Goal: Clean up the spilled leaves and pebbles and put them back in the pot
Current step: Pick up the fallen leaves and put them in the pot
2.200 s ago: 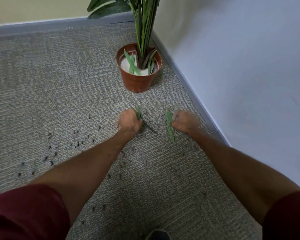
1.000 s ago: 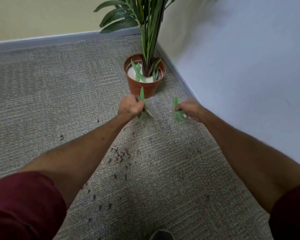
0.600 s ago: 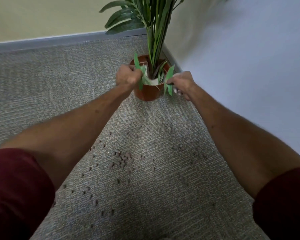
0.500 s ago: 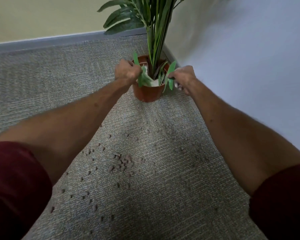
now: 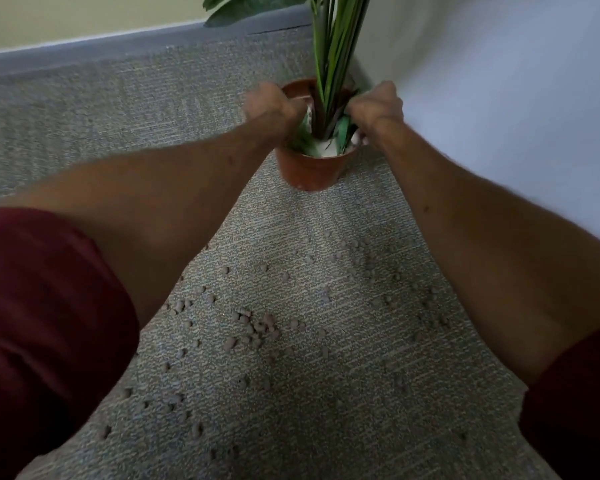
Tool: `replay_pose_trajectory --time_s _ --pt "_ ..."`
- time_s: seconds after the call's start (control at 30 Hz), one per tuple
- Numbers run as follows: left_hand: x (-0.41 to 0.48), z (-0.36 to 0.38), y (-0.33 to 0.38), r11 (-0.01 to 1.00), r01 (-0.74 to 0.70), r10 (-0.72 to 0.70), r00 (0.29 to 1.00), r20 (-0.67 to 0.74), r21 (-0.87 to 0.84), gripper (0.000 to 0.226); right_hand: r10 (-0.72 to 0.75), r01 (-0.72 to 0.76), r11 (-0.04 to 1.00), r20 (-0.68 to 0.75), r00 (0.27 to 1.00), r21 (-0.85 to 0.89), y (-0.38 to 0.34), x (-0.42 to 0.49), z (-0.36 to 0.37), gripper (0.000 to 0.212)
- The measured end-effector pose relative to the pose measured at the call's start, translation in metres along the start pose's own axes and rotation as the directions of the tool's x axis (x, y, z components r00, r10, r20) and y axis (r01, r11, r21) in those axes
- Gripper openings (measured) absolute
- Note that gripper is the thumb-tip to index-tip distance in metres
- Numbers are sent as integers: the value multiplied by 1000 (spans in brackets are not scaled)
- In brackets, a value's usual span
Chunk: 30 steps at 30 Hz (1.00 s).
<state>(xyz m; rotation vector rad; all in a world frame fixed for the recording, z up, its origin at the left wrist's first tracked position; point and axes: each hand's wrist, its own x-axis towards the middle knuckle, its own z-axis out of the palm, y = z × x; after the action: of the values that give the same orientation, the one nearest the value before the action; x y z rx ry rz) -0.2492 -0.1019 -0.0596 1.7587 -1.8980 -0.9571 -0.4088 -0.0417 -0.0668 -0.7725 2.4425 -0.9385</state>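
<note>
A terracotta pot (image 5: 310,171) with a tall green plant (image 5: 333,46) stands in the room's corner on the carpet. Both my hands hover over its rim. My left hand (image 5: 271,107) sits at the pot's left side, fingers curled down into it over green leaves (image 5: 300,140). My right hand (image 5: 376,107) is at the right side, fingers curled round a green leaf (image 5: 343,131) that hangs into the pot. Whether the left fingers still grip a leaf is hidden. Brown pebbles (image 5: 257,329) lie scattered on the carpet between my arms.
A white wall (image 5: 499,98) runs along the right, close to the pot. A grey baseboard (image 5: 118,50) lines the far wall. More pebbles (image 5: 409,299) are spread toward the right and near the lower left of the carpet (image 5: 84,116).
Both hands lifted leaves off the carpet, carried them forward to the pot, and have now lowered them into its mouth. The camera moved closer to the pot.
</note>
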Motion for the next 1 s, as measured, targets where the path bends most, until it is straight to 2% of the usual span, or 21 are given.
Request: replay_pose_trajectory --time_s 0.07,0.17,0.2,0.27,0.37,0.5,0.63,0.7,0.77,0.87,0.9,0.93,1.0 --pt "3 -1 2 998 0 2 999 39 -65 40 -36 36 998 1 999 -51 0 0 2 17" --pt "-1 -7 4 997 -29 32 999 44 -66 38 -80 74 984 -32 996 -163 -1 -6 3 28" --pt "-3 -9 2 997 -47 50 998 45 -68 34 -83 73 979 -48 995 -192 -1 -9 2 26" --pt "-9 -14 -4 993 -78 84 994 67 -87 23 -66 57 980 -44 997 -193 -3 -16 -3 22" --pt "-21 -23 -22 987 -89 102 991 91 -138 19 -52 46 986 -30 998 -162 -4 -23 -7 38" --pt "-46 -34 -45 969 -95 105 994 36 -227 18 -43 47 982 29 999 -180 -7 -39 -3 19" --pt "-60 -54 -71 968 -158 171 984 48 -196 21 -23 54 971 137 990 -234 -8 -53 1 45" --pt "-60 -67 -89 972 -182 189 981 36 -151 22 -38 64 963 106 994 -261 -12 -60 -3 45" --pt "-62 -80 -111 979 -179 181 984 5 -101 23 -93 89 946 2 996 -312 -14 -72 -4 37" --pt "-70 -94 -149 991 -133 133 991 -1 -34 22 -326 246 889 -155 933 -387 -11 -102 3 22" --pt "-75 -97 -162 994 -107 107 994 3 -4 22 -431 345 844 -136 892 -410 -9 -114 9 18" --pt "-81 -100 -175 996 -81 80 997 4 32 21 -515 445 787 -57 855 -427 -6 -126 17 16" --pt "-95 -102 -203 995 -47 45 999 24 91 23 -550 600 666 251 796 -442 -1 -148 37 17"
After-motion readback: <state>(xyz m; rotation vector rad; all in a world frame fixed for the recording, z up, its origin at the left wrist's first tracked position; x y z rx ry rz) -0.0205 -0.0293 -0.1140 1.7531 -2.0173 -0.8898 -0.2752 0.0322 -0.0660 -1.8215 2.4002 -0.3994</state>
